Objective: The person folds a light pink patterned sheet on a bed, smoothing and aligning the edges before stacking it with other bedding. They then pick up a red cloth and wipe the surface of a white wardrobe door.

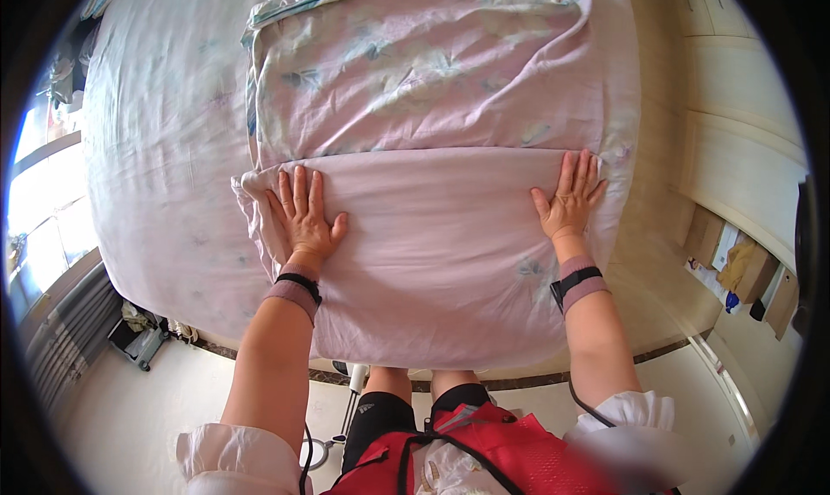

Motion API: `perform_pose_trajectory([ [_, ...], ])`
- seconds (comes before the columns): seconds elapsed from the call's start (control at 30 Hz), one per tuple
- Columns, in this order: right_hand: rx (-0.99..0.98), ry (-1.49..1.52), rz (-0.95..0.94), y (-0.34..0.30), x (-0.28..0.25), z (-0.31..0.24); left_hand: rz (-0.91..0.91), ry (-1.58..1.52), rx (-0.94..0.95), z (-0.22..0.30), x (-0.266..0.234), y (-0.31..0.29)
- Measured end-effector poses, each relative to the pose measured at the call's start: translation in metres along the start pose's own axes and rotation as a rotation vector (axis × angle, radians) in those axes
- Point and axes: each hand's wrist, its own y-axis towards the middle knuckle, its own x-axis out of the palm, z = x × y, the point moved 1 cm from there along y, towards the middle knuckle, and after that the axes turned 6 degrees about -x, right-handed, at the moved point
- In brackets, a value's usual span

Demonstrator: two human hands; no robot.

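A pink floral cloth (432, 236), perhaps a duvet cover or sheet, lies folded in layers in front of me. Its near section is smooth, while the far section (415, 80) is wrinkled and shows blue-green leaf prints. My left hand (307, 223) rests flat on the left side of the near section, fingers spread and pointing away. On the right side my right hand (571, 203) lies flat too, its fingertips at the edge between the two sections. Neither hand grips the fabric. Both wrists wear a pink band with a black strap.
Beneath the folded cloth is a bed with a pale pink floral sheet (164, 201). Cream cabinets (735, 106) with open shelves line the right. A window (56, 210), a grey curtain (73, 339) and a small dark cart (138, 344) stand on the left.
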Motion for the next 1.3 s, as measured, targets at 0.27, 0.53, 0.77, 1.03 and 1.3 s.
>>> perform_pose_trajectory([
  [0.27, -0.013, -0.027, 0.031, -0.004, 0.002, 0.003, -0.049, 0.028, -0.022, 0.006, -0.002, 0.0],
  [0.53, 0.117, -0.097, -0.106, 0.006, -0.015, -0.016, 0.051, 0.043, 0.018, 0.006, -0.01, 0.002],
  [0.77, -0.238, 0.524, 0.163, 0.001, -0.028, -0.188, 0.034, 0.003, -0.014, 0.084, -0.027, -0.001],
  [1.03, -0.514, 0.287, -0.055, 0.022, -0.039, -0.159, -0.128, 0.03, 0.208, 0.064, -0.044, 0.021],
  [1.3, 0.011, 0.007, 0.004, 0.015, -0.007, -0.01, 0.074, -0.056, -0.015, -0.03, -0.02, 0.008],
])
